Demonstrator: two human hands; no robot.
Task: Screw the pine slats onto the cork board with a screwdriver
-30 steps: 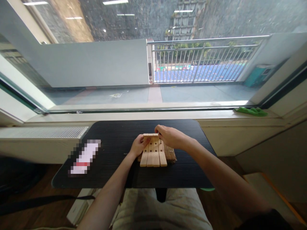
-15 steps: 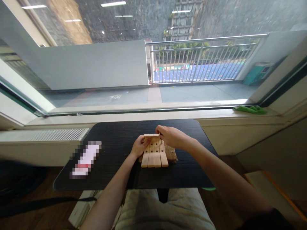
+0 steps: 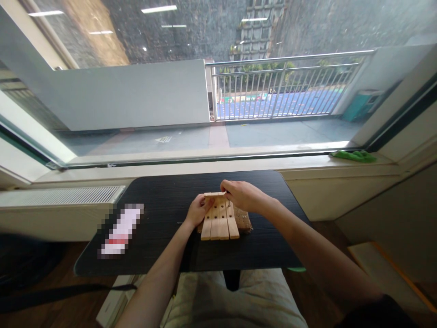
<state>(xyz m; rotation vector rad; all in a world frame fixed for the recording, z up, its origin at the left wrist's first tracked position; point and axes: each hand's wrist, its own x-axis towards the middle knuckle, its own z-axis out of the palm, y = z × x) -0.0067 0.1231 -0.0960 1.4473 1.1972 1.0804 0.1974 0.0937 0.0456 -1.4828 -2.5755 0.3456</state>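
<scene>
A piece of pale wooden slats (image 3: 219, 228), drilled with several round holes, lies in the middle of the black table, its slats fanning slightly toward me. Beneath it, a rough brown block (image 3: 243, 221) sticks out to the right. My left hand (image 3: 197, 211) grips the slats at their upper left edge, thumb on top. At the upper right corner, my right hand (image 3: 243, 195) has its fingers pinched together against the wood. Whatever lies between those fingertips is too small or hidden to make out.
A blurred-out white and red item (image 3: 123, 231) lies on the left of the black table (image 3: 153, 191). Beyond the far edge are the window sill and glass, with a green cloth (image 3: 354, 156) on the sill. A radiator (image 3: 61, 197) stands at left.
The view has shifted slightly. Both hands keep their places on the wooden slats, with no clear movement.
</scene>
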